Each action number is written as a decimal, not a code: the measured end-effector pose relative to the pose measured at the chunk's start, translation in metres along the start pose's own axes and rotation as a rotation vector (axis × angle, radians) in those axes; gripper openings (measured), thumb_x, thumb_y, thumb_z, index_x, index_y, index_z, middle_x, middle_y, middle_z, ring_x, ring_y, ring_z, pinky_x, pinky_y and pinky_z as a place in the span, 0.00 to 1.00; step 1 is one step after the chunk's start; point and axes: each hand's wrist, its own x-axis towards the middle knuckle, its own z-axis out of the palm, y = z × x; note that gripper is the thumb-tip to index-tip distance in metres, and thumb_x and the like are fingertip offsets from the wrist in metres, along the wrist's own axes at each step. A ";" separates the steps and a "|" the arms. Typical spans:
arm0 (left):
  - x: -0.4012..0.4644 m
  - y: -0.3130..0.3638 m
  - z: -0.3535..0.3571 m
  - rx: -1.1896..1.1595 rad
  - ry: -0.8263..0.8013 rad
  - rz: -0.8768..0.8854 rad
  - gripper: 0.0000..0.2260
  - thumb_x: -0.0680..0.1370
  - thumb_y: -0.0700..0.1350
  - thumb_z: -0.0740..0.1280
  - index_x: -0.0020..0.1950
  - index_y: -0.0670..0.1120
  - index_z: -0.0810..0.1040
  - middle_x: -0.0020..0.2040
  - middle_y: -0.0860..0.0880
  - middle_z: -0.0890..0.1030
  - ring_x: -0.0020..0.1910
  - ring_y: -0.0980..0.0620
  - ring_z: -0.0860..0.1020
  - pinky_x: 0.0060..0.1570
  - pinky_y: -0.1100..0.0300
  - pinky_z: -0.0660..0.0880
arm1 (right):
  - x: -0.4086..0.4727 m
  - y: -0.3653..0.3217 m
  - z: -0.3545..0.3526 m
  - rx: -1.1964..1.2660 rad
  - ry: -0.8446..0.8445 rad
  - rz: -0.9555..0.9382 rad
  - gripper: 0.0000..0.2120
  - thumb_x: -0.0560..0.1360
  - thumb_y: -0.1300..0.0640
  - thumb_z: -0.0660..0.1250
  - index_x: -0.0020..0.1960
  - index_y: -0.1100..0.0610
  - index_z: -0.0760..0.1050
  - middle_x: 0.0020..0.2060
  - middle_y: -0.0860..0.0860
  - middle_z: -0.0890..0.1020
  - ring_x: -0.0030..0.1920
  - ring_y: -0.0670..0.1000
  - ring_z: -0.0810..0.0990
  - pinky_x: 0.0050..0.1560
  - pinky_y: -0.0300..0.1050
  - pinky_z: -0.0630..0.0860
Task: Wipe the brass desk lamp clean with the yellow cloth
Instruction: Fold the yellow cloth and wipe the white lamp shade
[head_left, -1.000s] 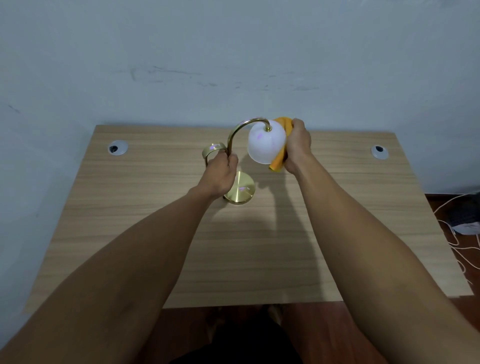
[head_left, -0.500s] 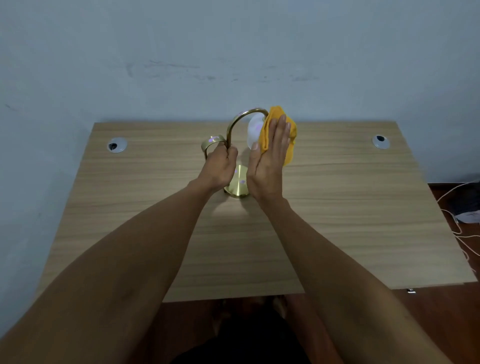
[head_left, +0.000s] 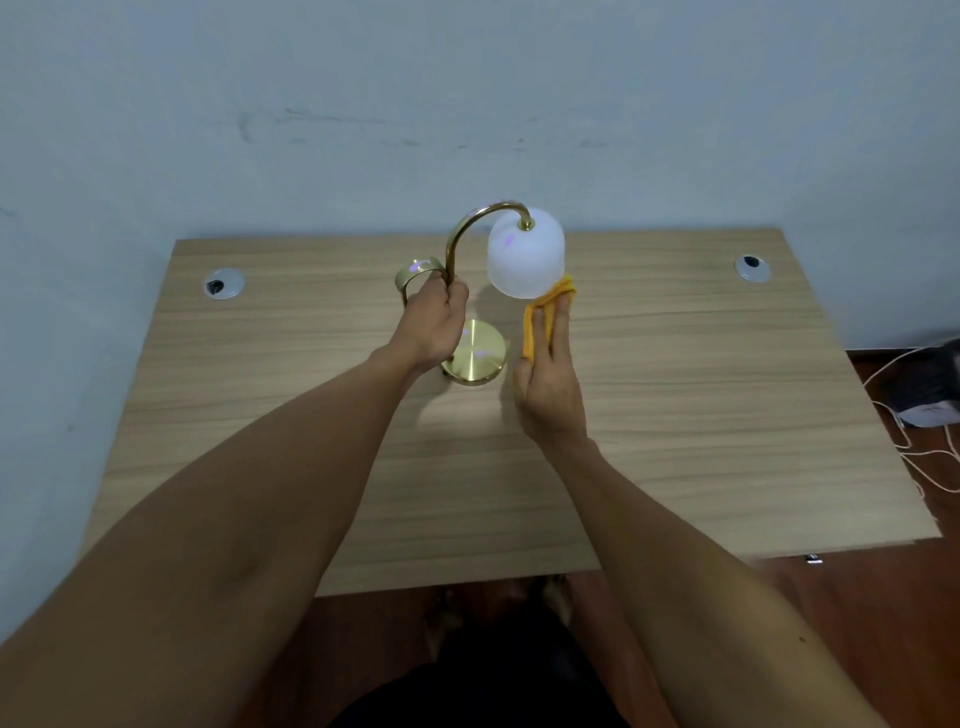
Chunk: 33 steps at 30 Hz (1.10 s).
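Observation:
The brass desk lamp (head_left: 475, 358) stands on the wooden desk (head_left: 701, 395), with a round brass base, a curved brass neck and a white frosted shade (head_left: 525, 254). My left hand (head_left: 434, 325) is closed around the lamp's stem just above the base. My right hand (head_left: 548, 374) is below the shade with its fingers stretched out, and the yellow cloth (head_left: 540, 312) lies across them. The cloth's top edge touches the bottom rim of the shade.
Two round cable grommets sit in the desk, one at the left (head_left: 223, 283) and one at the right (head_left: 751, 267). A blue-grey wall rises right behind the desk. White cables and a dark object (head_left: 930, 395) lie on the floor to the right.
My right hand has dropped with the cloth from the shade's near side to beneath its bottom rim, uncovering the shade. My left hand has kept its hold on the stem.

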 end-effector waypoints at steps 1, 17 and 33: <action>0.000 -0.001 0.000 -0.002 -0.007 0.002 0.19 0.85 0.49 0.54 0.58 0.34 0.74 0.54 0.35 0.82 0.53 0.41 0.79 0.54 0.47 0.74 | 0.002 -0.008 -0.005 0.116 0.071 0.236 0.24 0.83 0.55 0.53 0.77 0.61 0.65 0.77 0.62 0.67 0.76 0.48 0.68 0.60 0.31 0.71; 0.003 -0.004 -0.002 0.094 -0.036 0.053 0.18 0.84 0.53 0.53 0.45 0.41 0.71 0.41 0.47 0.76 0.42 0.48 0.75 0.44 0.55 0.68 | 0.058 -0.066 0.000 -0.283 0.166 -0.275 0.25 0.80 0.55 0.58 0.73 0.64 0.72 0.69 0.59 0.77 0.72 0.60 0.73 0.75 0.56 0.63; 0.006 -0.006 -0.006 0.125 -0.083 0.092 0.18 0.85 0.52 0.52 0.49 0.41 0.75 0.48 0.43 0.81 0.50 0.45 0.79 0.54 0.49 0.75 | 0.076 -0.028 -0.019 -0.842 -0.100 -0.809 0.23 0.80 0.54 0.58 0.66 0.70 0.76 0.67 0.62 0.80 0.74 0.59 0.72 0.80 0.56 0.59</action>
